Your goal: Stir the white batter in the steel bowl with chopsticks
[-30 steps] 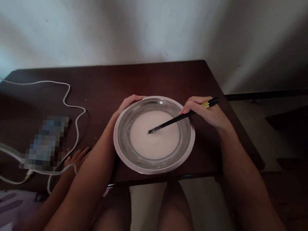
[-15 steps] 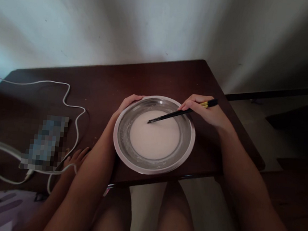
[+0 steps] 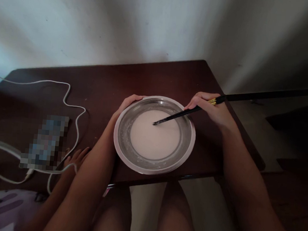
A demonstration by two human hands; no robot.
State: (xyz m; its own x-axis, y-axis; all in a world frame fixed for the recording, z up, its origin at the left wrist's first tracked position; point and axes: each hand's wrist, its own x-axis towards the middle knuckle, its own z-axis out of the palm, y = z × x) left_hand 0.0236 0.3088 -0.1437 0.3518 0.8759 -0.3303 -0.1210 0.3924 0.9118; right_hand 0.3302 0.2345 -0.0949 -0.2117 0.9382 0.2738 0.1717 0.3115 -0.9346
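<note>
A wide metal bowl (image 3: pixel 150 165) stands near the front edge of the dark wooden table, partly filled with a smooth, milky white liquid (image 3: pixel 154 139). Its left side is gripped by my left hand (image 3: pixel 128 102), whose fingers are partly hidden behind the rim. From the right, my right hand (image 3: pixel 208 104) is closed around a pair of black chopsticks (image 3: pixel 180 114) with gold bands near the top. The chopsticks slant down over the bowl's right rim, and their whitened tips are at the liquid; whether they dip in is hard to tell.
On the left of the table (image 3: pixel 157 76) lies a blurred-out device (image 3: pixel 46 139) with a white cable (image 3: pixel 77 130) winding around it. Another person's hand (image 3: pixel 77 157) rests beside my left forearm. A pale wall (image 3: pixel 125 22) rises behind the table.
My right hand has shifted slightly right, drawing the chopstick tips a little to the right across the bowl. The bowl and my left hand have stayed in place.
</note>
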